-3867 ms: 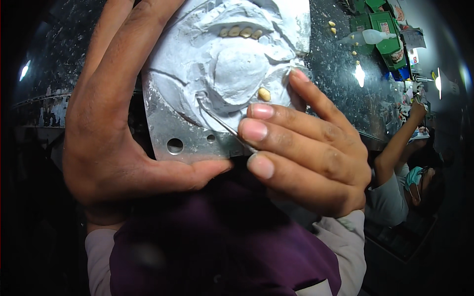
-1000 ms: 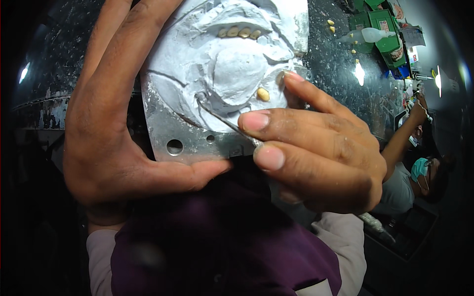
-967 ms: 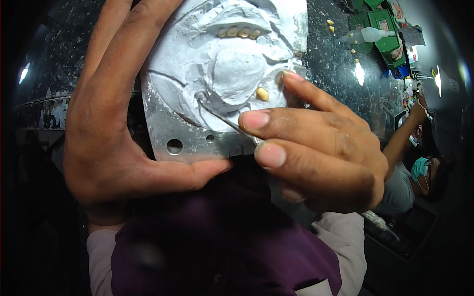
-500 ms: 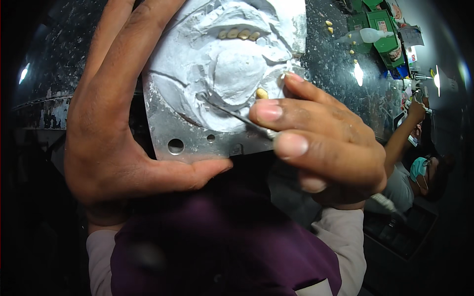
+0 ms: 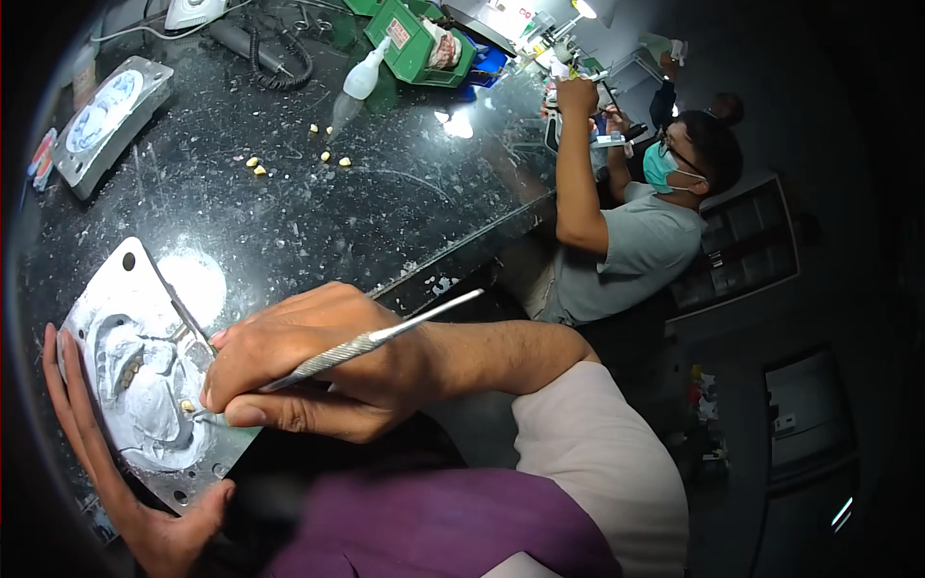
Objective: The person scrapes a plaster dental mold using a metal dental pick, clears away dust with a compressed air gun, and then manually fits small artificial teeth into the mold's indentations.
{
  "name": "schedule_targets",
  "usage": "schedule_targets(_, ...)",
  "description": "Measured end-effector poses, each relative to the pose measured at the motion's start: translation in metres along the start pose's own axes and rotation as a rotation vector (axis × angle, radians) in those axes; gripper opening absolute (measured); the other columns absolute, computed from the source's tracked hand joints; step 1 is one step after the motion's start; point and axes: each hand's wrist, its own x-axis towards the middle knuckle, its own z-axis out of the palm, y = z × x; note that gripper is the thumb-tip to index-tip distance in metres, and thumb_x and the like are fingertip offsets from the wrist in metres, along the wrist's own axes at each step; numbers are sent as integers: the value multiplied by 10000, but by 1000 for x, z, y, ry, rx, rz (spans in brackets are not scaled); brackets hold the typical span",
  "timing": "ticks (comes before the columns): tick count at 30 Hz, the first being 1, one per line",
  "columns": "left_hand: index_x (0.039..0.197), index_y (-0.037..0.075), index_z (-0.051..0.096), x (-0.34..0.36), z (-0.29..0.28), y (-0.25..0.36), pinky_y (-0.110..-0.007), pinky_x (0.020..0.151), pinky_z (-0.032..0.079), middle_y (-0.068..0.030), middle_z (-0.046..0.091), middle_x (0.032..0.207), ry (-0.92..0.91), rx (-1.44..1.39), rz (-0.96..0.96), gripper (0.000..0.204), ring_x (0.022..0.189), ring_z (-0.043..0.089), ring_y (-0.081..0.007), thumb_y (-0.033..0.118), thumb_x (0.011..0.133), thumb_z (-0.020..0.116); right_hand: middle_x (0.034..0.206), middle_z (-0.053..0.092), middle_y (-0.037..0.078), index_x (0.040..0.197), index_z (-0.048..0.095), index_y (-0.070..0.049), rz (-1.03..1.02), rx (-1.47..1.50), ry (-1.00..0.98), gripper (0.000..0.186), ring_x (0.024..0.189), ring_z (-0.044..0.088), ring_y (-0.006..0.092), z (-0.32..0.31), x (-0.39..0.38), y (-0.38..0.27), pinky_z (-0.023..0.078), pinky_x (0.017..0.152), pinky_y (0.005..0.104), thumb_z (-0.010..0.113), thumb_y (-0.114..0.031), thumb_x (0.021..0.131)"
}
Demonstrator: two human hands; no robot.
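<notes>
A metal dental flask half (image 5: 145,265) filled with white plaster (image 5: 156,409) lies at the lower left. Set in the plaster are a short row of teeth (image 5: 130,370) and a single yellowish tooth (image 5: 187,407). My left hand (image 5: 143,525) grips the flask half, its long fingers along the left edge and thumb at the near edge. Pinched in my right hand (image 5: 385,371) is a thin metal carving instrument (image 5: 414,324) with a knurled grip. Its working end is down at the plaster beside the single tooth, partly hidden by my fingers.
Several loose yellowish teeth (image 5: 254,163) lie on the dark speckled bench (image 5: 222,207). Another plaster-filled flask half (image 5: 116,118) stands at the far left. Beyond are a corded handpiece (image 5: 246,46), a squeeze bottle (image 5: 363,77) and a green box (image 5: 400,43). A masked co-worker (image 5: 626,241) sits rightward.
My view has swung right and pulled back, showing more bench and the co-worker. The instrument's tip has gone from open plaster to beside the single tooth. Both hands keep their holds.
</notes>
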Motion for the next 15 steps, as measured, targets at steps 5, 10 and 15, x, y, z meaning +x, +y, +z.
schedule_targets(5,1586,-23,294,2,-1,4,-510,1221,221,-281,245,1635,27,-24,-29,1243,1526,249,-399,679,682,779,929,748,111,1005,707,3,-24,29,-14,98,836,746,278,-11,8,0,615,845,404,710,-68,938)
schedule_targets(10,1548,-75,341,11,17,-15,-503,1208,251,-304,284,1605,27,-228,84,1262,1522,255,-409,545,592,884,914,743,239,1014,656,11,77,-65,-19,366,896,756,350,-25,10,-3,569,931,539,562,-341,1051)
schedule_targets(15,1548,-88,324,12,15,1,-495,1193,318,-303,248,1613,115,-555,48,1287,1518,262,-403,483,564,926,906,748,245,996,620,-20,126,-16,-103,470,928,754,376,-18,15,1,555,949,549,549,-483,1036)
